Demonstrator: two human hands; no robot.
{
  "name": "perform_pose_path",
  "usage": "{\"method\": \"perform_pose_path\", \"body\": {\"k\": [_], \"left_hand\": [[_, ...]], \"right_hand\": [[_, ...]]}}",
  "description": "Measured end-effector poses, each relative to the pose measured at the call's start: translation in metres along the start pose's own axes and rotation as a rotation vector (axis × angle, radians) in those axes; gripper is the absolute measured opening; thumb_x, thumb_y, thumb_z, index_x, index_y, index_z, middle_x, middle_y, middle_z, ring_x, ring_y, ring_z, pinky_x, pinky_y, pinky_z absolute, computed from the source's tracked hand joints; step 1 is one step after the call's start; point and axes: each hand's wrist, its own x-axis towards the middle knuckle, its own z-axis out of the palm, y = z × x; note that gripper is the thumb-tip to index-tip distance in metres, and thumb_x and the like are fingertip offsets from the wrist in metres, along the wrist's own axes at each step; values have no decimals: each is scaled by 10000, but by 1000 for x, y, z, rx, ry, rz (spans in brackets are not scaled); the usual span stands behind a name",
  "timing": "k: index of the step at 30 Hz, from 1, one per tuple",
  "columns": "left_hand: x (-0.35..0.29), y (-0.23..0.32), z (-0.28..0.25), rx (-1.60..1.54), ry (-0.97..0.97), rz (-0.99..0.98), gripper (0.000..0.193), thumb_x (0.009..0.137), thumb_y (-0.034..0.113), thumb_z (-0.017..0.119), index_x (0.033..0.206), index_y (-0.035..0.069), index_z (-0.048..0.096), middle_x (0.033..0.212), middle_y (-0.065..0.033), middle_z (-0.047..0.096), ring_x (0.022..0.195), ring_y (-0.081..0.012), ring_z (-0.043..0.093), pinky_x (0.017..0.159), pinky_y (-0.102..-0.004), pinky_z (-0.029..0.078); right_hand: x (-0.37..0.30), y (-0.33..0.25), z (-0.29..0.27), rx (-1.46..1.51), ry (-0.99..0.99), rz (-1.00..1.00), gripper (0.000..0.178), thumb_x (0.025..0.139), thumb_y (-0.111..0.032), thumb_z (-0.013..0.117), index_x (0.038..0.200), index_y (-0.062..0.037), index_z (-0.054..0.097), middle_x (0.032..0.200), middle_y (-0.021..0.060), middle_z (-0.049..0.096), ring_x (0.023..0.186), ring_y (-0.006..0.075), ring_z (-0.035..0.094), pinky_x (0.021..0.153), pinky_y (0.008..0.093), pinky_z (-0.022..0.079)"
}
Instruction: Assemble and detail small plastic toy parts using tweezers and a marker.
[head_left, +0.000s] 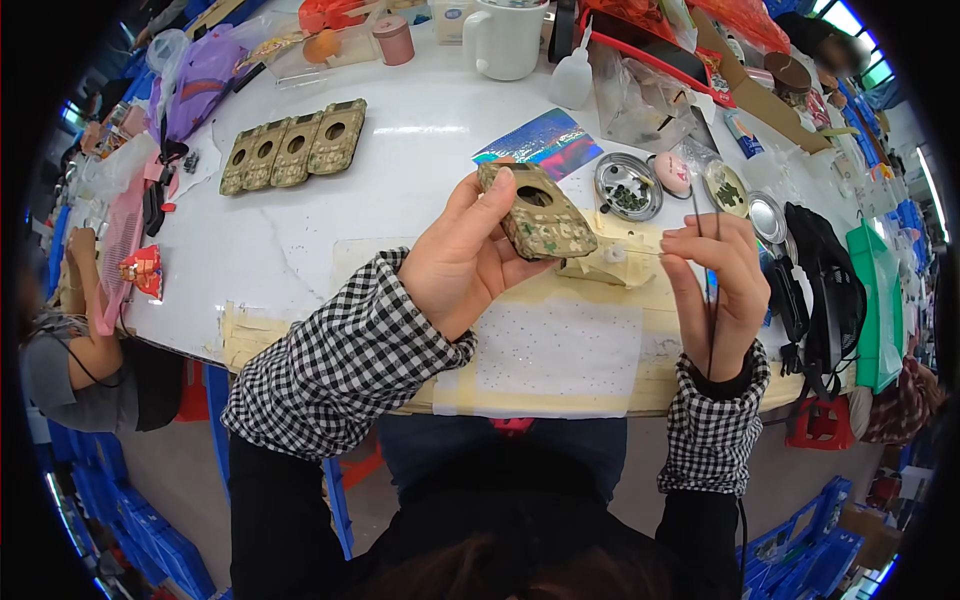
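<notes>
**Two hands, one patterned shell lifted over the bench**

One view is given, from the head camera. A flat, olive-and-tan patterned shell with an oval window point(538, 212) is gripped by the left hand point(462, 258), thumb on its upper edge and fingers beneath, and is held tilted above the white round table point(300, 235), probably so that its face can be worked on. A thin dark stick-like tool point(703, 262) is pinched upright in the right hand point(718, 290), just beside the shell. Four matching patterned shells point(294, 148) are laid in a row farther back. A shallow metal dish of dark green beads point(627, 187) is kept within reach.
</notes>
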Motion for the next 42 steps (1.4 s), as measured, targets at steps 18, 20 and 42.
{"method": "perform_pose_path", "body": {"k": [18, 20, 42], "left_hand": [[-6, -9, 3, 33, -70, -31, 557, 970, 414, 450, 1368, 95, 227, 1271, -109, 469, 1137, -201, 547, 956, -378, 484], [-5, -9, 1, 4, -78, -27, 606, 955, 402, 506, 1372, 84, 201, 1263, -127, 468, 1122, -217, 560, 952, -385, 490], [-7, -7, 8, 96, -42, -39, 507, 996, 432, 362, 1366, 99, 268, 1286, -85, 470, 1164, -176, 524, 954, -363, 478]], "right_hand": [[2, -29, 35, 504, 59, 154, 70, 883, -20, 598, 932, -13, 548, 837, 85, 643, 704, 128, 490, 655, 250, 408], [1, -28, 35, 491, 55, 147, 68, 885, -22, 596, 932, -14, 548, 837, 79, 644, 697, 127, 484, 652, 250, 406], [2, -27, 38, 464, 52, 134, 90, 862, -23, 628, 919, -7, 560, 797, 73, 629, 673, 149, 469, 629, 263, 394]]}}
